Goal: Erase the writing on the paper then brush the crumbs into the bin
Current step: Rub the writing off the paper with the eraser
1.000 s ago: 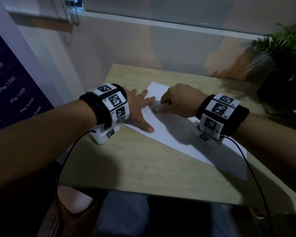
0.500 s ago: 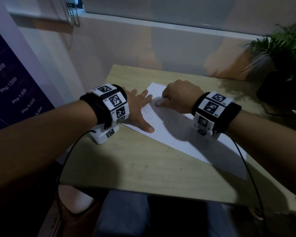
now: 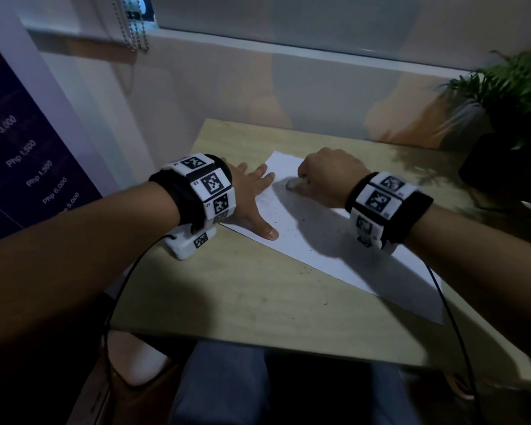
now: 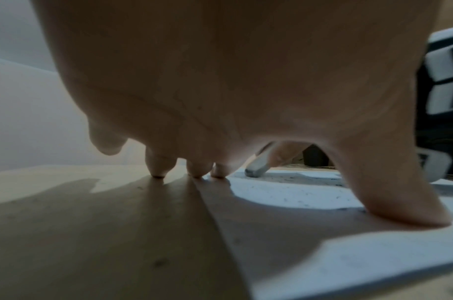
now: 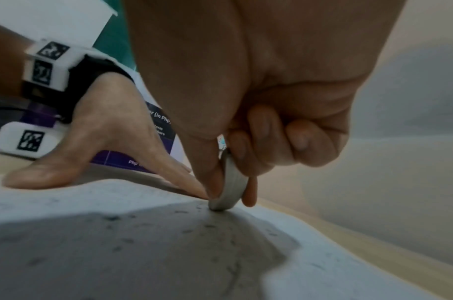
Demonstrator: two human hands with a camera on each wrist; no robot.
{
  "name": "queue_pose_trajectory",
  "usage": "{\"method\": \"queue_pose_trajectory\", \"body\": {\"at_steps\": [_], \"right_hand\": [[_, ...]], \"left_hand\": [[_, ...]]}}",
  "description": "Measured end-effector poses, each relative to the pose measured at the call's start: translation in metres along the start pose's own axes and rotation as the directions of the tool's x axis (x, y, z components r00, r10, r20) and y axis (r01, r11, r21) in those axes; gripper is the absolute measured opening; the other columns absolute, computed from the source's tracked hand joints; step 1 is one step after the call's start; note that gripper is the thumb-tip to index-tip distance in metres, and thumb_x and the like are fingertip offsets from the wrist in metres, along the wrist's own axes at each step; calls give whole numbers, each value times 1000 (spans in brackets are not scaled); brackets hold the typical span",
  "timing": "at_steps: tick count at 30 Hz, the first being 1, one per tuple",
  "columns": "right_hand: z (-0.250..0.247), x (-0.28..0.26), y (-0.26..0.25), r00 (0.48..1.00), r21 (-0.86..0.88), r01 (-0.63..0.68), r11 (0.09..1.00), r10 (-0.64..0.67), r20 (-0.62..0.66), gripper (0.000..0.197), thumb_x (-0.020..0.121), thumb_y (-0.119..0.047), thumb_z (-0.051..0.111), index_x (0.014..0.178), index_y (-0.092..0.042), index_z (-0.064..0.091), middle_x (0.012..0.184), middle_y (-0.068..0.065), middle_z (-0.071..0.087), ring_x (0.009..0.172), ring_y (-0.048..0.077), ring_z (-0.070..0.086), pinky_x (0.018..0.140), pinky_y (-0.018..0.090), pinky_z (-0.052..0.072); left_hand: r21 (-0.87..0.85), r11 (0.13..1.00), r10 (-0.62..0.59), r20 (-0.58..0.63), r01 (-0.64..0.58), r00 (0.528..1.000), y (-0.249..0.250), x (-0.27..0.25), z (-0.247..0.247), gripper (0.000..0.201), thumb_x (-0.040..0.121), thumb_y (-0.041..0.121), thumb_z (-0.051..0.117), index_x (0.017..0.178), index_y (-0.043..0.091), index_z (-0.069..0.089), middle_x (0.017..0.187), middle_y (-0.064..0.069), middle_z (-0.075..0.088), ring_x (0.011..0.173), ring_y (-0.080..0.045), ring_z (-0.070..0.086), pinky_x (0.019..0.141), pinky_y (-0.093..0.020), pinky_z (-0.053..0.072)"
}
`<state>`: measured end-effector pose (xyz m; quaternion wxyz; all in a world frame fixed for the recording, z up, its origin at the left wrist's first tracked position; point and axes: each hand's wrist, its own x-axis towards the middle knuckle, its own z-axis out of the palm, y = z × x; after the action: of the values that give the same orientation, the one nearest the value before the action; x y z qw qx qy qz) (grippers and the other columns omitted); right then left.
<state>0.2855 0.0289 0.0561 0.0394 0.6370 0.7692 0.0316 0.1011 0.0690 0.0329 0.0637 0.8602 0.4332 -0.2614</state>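
A white sheet of paper (image 3: 325,240) lies at an angle on the wooden table (image 3: 242,296). My left hand (image 3: 252,194) lies flat with spread fingers on the sheet's left edge, thumb (image 4: 405,205) pressed on the paper (image 4: 310,194). My right hand (image 3: 328,179) pinches a grey-white eraser (image 5: 229,188) between thumb and fingers, its tip touching the paper (image 5: 117,243) near the far corner. The eraser (image 4: 257,167) also shows beyond my left fingers. Dark eraser crumbs (image 5: 184,212) are scattered over the sheet. Faint pencil marks (image 3: 265,199) remain beside my left fingers.
A potted plant (image 3: 509,118) stands at the table's far right corner. A dark poster with price text (image 3: 22,167) hangs on the left. A wall and window ledge (image 3: 288,50) close the far side. My knees (image 3: 227,384) sit under the near edge. No bin is visible.
My right hand with the eraser has moved away from the left fingers, up and right toward the paper's far corner. The left hand has stayed put.
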Motion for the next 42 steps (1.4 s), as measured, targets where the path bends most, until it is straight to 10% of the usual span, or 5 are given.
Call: {"method": "queue_pose_trajectory", "body": {"at_steps": [5,9,32,38,42], "right_hand": [[7,-17,-21,990,-25,144,989,-144,11,44,98,-39,48,62,-16,42,61,0,42,63,25,47,49,27,23],[0,-2,7,995,118,59,991,-67,69,51,92,-54,59,63,-11,54,62,5,54,65,28,55,56,32,42],[3,5,4,997,150,18,989,-29,70,57,91,-61,57,62,-12,56,61,5,53,61,26,53,53,29,36],[2,-10,-19,998,-36,65,997,-65,2,42,99,-41,47,67,-16,42,64,-1,38,66,25,46,48,26,21],[0,-13,-17,979,121,143,982,-158,127,44,93,-58,55,70,-21,62,66,-2,57,66,19,53,57,30,41]], "left_hand": [[-55,998,29,-55,-32,998,3,-2,0,129,71,89,56,163,28,-11,171,1,-15,157,-29,-7,124,-59,-1],[1,1000,6,12,-6,1000,3,-4,-4,134,65,99,45,159,30,-21,167,9,-26,157,-29,-9,124,-60,-1],[3,1000,9,8,-9,1000,-1,2,1,146,43,107,30,158,32,-23,166,10,-26,157,-28,-10,124,-60,-4],[-17,1000,11,-15,-12,1000,2,1,0,135,65,98,48,160,30,-18,169,5,-22,157,-33,-8,123,-62,-2],[-7,1000,3,-9,-3,1000,2,0,0,135,64,99,45,160,30,-20,168,6,-23,157,-33,-9,123,-62,-2]]}}
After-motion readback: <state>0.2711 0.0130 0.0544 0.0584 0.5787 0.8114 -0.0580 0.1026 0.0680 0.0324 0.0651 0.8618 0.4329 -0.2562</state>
